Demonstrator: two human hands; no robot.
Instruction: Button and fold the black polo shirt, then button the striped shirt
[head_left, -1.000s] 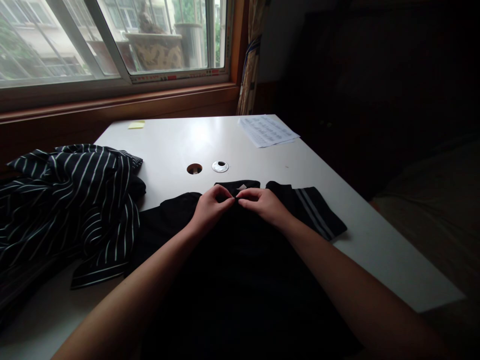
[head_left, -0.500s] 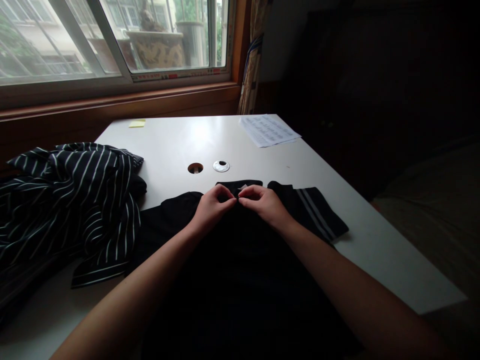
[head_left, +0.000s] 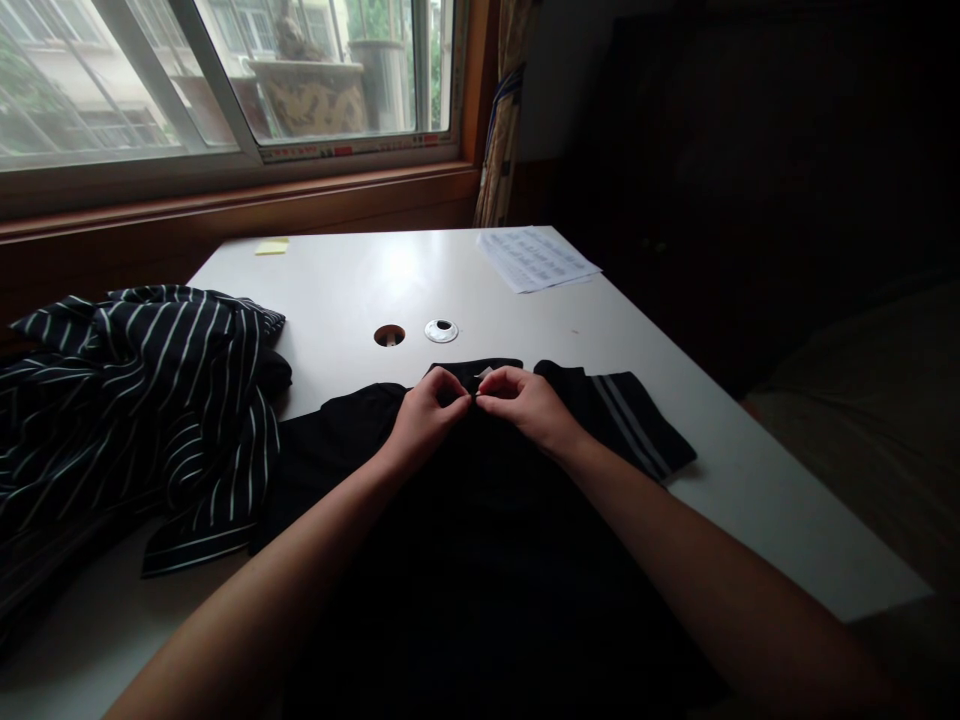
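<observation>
A black shirt (head_left: 480, 500) lies spread on the white table, its collar (head_left: 476, 365) at the far end and a pale label just inside. Two grey stripes cross the sleeve (head_left: 626, 420) on the right. My left hand (head_left: 431, 415) pinches the cloth at the front of the neck between thumb and finger. Right beside it, my right hand (head_left: 521, 405) pinches the same spot, fingertips almost meeting the left ones. Any button there is too small and dark to make out. The shirt's lower part fades into shadow between my forearms.
A heap of black clothing with white stripes (head_left: 150, 400) lies on the left. Printed sheets (head_left: 540, 258) and a yellow sticky note (head_left: 271, 246) rest near the white table's (head_left: 337, 285) far edge. A cable hole (head_left: 389, 336) and its metal cover (head_left: 441, 330) are mid-table. A window is behind.
Both hands stay at the shirt's neck, with only a slight shift of the fingertips. The whole view has moved very little.
</observation>
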